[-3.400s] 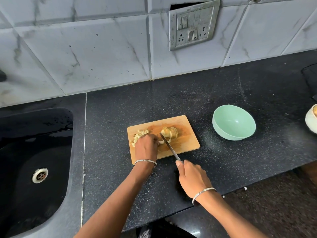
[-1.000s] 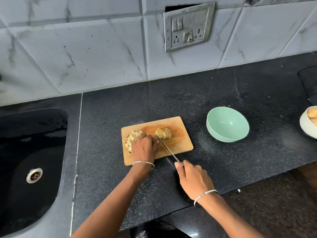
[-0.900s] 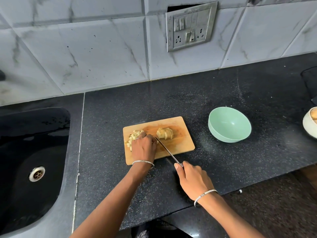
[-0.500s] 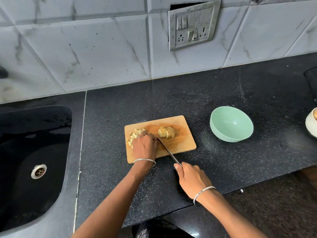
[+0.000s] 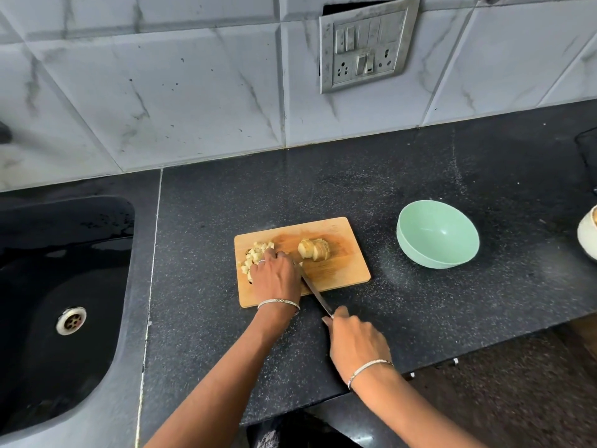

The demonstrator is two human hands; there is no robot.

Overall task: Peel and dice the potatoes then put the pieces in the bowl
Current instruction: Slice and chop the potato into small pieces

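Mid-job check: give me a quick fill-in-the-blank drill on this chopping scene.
The knife is gripped by the ___ hand. The green bowl is ___. The diced pieces lie at the board's ___ end; the sliced potato sits nearer the bowl. Missing: right; empty; left.

L hand (image 5: 276, 279) knuckles-up, fingers (image 5: 262, 259) curled down — R hand (image 5: 355, 344) grips knife (image 5: 315, 294), arms fwd.

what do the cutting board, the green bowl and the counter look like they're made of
Cutting board: wood or bamboo, matt, tan with faint grain. Bowl: probably plastic, smooth pale green with soft sheen; ceramic possible. Counter: polished black stone, seemingly granite, from its fine pale speckles.
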